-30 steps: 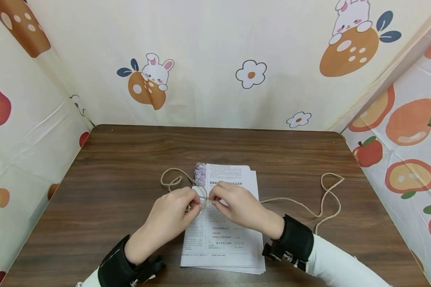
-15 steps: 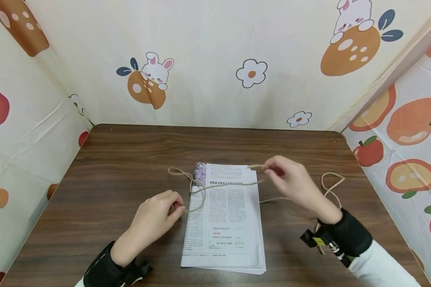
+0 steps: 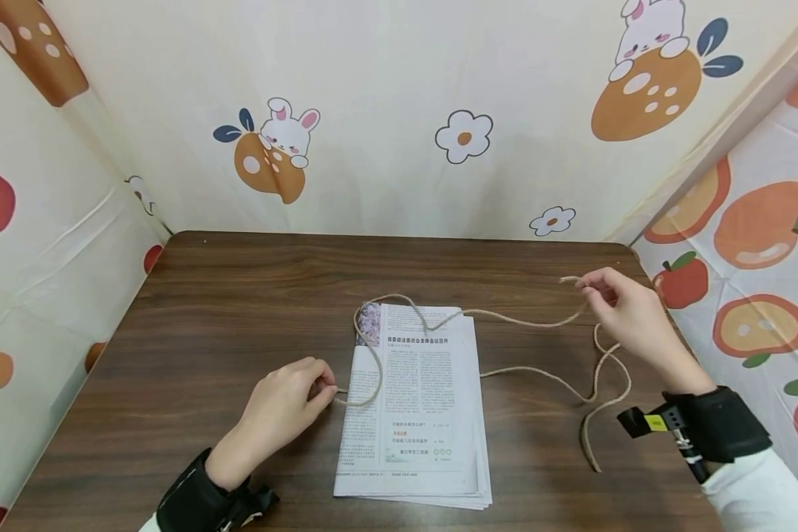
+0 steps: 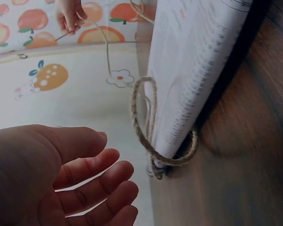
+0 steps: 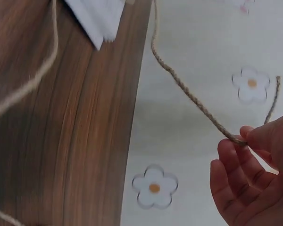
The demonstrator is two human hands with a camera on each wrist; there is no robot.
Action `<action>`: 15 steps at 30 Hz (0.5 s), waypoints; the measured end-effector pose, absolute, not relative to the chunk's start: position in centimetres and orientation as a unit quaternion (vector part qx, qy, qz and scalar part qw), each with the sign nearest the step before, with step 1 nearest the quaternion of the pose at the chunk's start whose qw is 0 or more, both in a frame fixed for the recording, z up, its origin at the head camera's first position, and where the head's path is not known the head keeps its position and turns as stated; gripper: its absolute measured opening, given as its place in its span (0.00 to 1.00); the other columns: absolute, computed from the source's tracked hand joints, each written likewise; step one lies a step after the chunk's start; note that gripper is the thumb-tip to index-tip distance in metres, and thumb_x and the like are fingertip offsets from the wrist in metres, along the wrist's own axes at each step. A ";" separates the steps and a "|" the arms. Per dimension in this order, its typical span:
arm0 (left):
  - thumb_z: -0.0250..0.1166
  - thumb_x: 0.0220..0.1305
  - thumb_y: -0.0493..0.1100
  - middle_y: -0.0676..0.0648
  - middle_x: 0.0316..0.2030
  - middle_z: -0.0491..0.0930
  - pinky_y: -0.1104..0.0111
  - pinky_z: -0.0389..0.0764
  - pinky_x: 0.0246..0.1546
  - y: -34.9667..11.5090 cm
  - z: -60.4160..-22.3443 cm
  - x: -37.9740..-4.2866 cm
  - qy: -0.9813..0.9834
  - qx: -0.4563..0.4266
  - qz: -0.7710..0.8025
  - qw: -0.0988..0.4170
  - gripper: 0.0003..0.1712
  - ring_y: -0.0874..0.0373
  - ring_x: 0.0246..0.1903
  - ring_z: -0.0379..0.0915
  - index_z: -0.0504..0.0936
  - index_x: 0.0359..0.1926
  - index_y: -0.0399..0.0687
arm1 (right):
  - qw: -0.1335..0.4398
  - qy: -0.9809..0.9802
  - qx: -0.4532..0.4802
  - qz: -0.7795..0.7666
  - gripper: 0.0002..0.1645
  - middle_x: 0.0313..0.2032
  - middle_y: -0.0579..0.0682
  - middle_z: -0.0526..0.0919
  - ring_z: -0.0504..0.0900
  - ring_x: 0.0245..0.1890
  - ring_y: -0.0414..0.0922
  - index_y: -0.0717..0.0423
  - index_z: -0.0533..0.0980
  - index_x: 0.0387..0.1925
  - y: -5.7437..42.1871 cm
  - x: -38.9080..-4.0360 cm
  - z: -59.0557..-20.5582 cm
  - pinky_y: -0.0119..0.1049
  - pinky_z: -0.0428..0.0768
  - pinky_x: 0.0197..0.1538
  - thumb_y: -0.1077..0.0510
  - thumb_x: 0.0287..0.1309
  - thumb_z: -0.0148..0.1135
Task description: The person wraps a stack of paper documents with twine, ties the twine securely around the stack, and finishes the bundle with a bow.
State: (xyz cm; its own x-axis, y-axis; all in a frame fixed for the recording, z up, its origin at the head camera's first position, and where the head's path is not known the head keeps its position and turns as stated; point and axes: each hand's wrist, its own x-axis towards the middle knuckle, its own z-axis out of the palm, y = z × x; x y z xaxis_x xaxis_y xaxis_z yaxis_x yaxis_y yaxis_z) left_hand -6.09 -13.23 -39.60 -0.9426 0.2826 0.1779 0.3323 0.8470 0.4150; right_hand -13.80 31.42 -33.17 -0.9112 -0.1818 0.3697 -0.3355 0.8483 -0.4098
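A stack of folded newspapers (image 3: 415, 410) lies on the table, printed side up. Tan twine (image 3: 505, 318) loops over its left edge and runs right across its top. My right hand (image 3: 632, 318) pinches that strand near its short free end, raised at the right; the right wrist view shows the twine (image 5: 193, 99) between thumb and forefinger. Just left of the papers is my left hand (image 3: 286, 403). In the left wrist view its fingers (image 4: 101, 186) are loosely bent, apart from the thumb, and a twine loop (image 4: 139, 127) hangs beyond them, untouched.
Another length of twine (image 3: 598, 391) comes out from the papers' right side and lies in a loose curl on the dark wooden table (image 3: 239, 295). Patterned cloth walls (image 3: 372, 185) stand behind the table and at both sides.
My right hand has drawn the twine end away to the right, and the tangle at the papers' left has opened into one loop. My left hand has backed off left and let go.
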 end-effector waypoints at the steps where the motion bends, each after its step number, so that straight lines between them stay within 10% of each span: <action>1: 0.68 0.49 0.40 0.61 0.21 0.69 0.76 0.62 0.18 -13.2 -39.7 -6.2 -0.960 -0.159 -0.225 0.051 0.07 0.69 0.17 0.59 0.78 0.24 0.56 | 0.163 -0.949 0.127 0.238 0.07 0.29 0.55 0.81 0.67 0.22 0.25 0.58 0.76 0.39 32.0 -13.9 -33.2 0.23 0.63 0.21 0.66 0.58 0.56; 15: 0.65 0.53 0.42 0.56 0.20 0.70 0.72 0.64 0.19 -12.2 -40.8 -9.2 -0.959 -0.172 -0.223 0.001 0.04 0.66 0.17 0.61 0.78 0.25 0.51 | 0.169 -0.960 0.052 0.216 0.10 0.35 0.62 0.79 0.60 0.25 0.13 0.63 0.74 0.41 36.2 -15.2 -31.4 0.17 0.61 0.26 0.61 0.60 0.53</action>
